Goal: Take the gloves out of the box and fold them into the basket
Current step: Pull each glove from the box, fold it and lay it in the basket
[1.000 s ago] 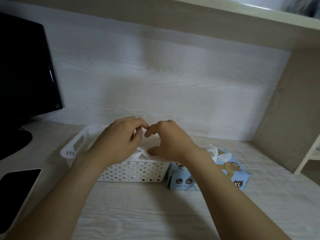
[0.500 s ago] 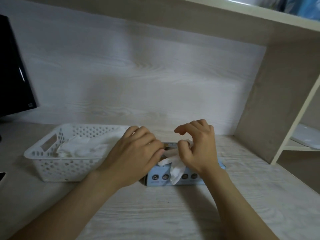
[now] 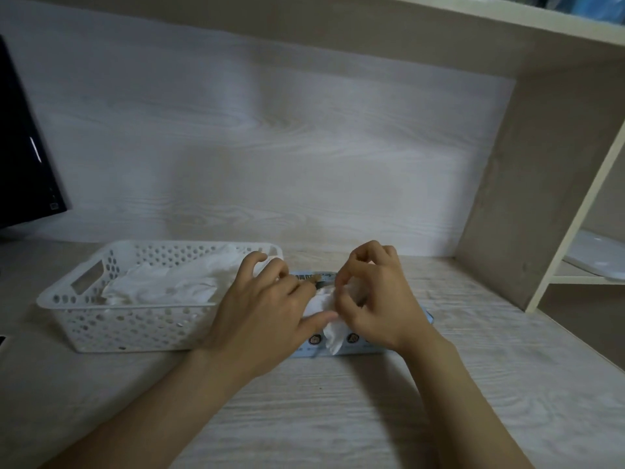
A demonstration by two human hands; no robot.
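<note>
A white perforated basket (image 3: 135, 328) stands on the desk at the left, with folded white gloves (image 3: 176, 282) lying inside. Right beside it lies a light blue glove box (image 3: 355, 346), mostly covered by my hands. A white glove (image 3: 329, 330) sticks out of the box and hangs over its front side. My right hand (image 3: 375, 299) pinches this glove between thumb and fingers above the box. My left hand (image 3: 267, 309) rests on the box's left part with its thumb touching the glove and its fingers spread.
A dark monitor (image 3: 23, 157) stands at the far left. A wooden side panel (image 3: 527, 198) and a white shelf frame (image 3: 581, 211) close off the right. A shelf board runs overhead. A white back wall stands behind the desk.
Both hands left the basket and moved right onto the box. My right hand has taken hold of a glove there and pulls it a little further out.
</note>
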